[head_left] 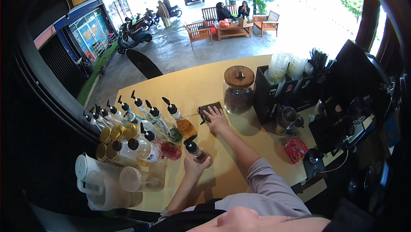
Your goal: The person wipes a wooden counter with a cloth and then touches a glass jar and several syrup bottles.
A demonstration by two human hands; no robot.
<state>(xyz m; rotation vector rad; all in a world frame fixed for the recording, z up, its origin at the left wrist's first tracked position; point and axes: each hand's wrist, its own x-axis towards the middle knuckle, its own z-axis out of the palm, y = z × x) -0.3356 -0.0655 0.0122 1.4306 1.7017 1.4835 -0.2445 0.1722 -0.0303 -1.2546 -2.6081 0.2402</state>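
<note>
My left hand point(196, 165) is wrapped round a clear syrup bottle point(201, 156) with a black pump top, which stands at the near middle of the counter. Farther off, my right hand point(217, 119) lies flat with fingers spread on a dark, flat, squarish piece point(210, 105); whether it is a folded cloth or a pad I cannot tell. Just left of that hand is a pump bottle of amber syrup point(185, 127). Beyond my right fingers stands a glass jar point(238, 99) with a wooden lid, holding dark contents.
Several pump bottles point(160, 146) crowd the counter's left side, with gold-lidded jars point(116, 132) and a white pitcher point(87, 168) nearer. At right are a black cup holder point(267, 93), a metal pitcher point(286, 118) and a red packet point(295, 150). People sit at a wooden table point(233, 31) beyond.
</note>
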